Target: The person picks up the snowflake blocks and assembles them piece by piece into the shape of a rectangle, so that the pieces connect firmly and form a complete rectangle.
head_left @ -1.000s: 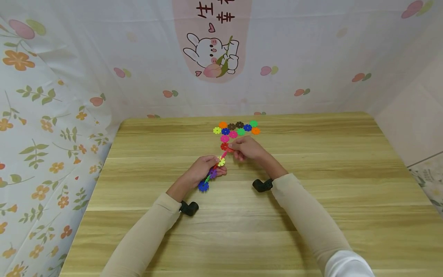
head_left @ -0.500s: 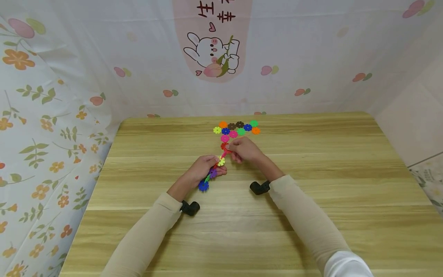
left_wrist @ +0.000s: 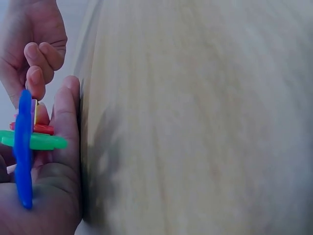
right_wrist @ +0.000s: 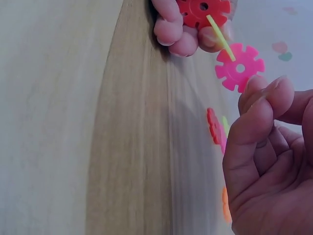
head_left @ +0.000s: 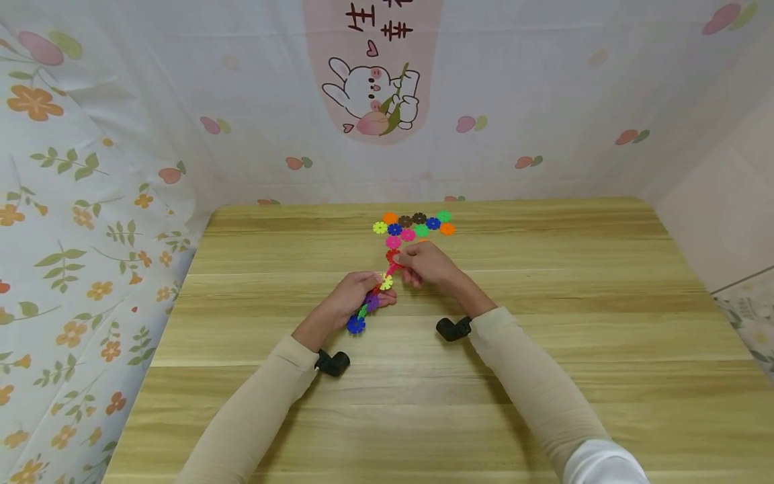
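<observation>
A chain of slotted plastic snowflake discs slants between the hands in the head view. It runs from a blue disc [head_left: 356, 325] through green, a purple disc [head_left: 371, 302], red and a yellow disc [head_left: 385, 282] to a pink disc [right_wrist: 239, 68]. The left hand [head_left: 353, 296] grips the chain near the yellow and red disc [right_wrist: 204, 11], palm turned up under its blue end in the left wrist view. Beyond the pink disc's edge, the right hand [head_left: 429, 261] pinches a reddish disc between thumb and index finger; in the right wrist view the fingertips mostly hide it.
Loose snowflake discs lie at the back middle of the wooden table [head_left: 544, 302], among them an orange disc [head_left: 447, 229], a brown disc [head_left: 419, 218] and a red disc [head_left: 392, 255] right by the right fingertips. A patterned cloth [head_left: 514, 81] hangs behind the table.
The right hand has shifted slightly left, toward the chain's pink end, and then held there. An orange disc edge now shows behind it. The left hand has stayed in place.
</observation>
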`<state>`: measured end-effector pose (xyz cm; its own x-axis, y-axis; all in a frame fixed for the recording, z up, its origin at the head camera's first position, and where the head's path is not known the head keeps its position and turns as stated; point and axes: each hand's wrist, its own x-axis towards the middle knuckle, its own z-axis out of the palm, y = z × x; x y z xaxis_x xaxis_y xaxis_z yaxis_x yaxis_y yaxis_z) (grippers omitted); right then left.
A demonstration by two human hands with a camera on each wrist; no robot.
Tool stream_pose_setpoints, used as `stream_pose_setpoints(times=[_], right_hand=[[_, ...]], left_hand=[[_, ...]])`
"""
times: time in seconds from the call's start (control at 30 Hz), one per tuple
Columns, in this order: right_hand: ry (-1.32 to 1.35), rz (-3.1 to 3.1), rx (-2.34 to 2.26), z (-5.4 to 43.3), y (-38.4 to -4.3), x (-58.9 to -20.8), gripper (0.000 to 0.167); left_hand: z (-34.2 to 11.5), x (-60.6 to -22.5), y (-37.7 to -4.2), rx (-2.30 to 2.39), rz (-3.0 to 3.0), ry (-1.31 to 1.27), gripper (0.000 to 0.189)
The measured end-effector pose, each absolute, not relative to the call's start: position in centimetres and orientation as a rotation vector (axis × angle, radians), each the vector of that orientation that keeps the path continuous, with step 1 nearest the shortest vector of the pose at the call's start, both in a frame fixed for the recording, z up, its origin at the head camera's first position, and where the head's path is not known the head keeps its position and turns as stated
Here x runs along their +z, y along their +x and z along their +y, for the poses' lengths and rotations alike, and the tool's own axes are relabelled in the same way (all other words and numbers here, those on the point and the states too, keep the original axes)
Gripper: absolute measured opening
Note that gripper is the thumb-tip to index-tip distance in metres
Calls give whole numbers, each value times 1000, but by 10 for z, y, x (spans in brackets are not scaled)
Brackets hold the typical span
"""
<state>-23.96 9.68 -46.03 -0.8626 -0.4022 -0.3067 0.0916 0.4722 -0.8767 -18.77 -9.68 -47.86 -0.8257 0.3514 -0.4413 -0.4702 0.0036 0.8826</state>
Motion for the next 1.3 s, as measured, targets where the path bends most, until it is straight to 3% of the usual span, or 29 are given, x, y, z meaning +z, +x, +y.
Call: stream_pose_setpoints(times=[0.37,0.87,1.3], right_hand=[[-204,2215,-1467,104,-247,-460,36],[10,2168,-1671,146,-285,-449,36],[225,2109,-1856,177,-309,-458,35]], left_hand=[[-97,-477,-187,1940,1681,-161,33],[-93,-476,-182,2135,1655,-257,8],[-90,-475,-181,2223,1654,-286,28]])
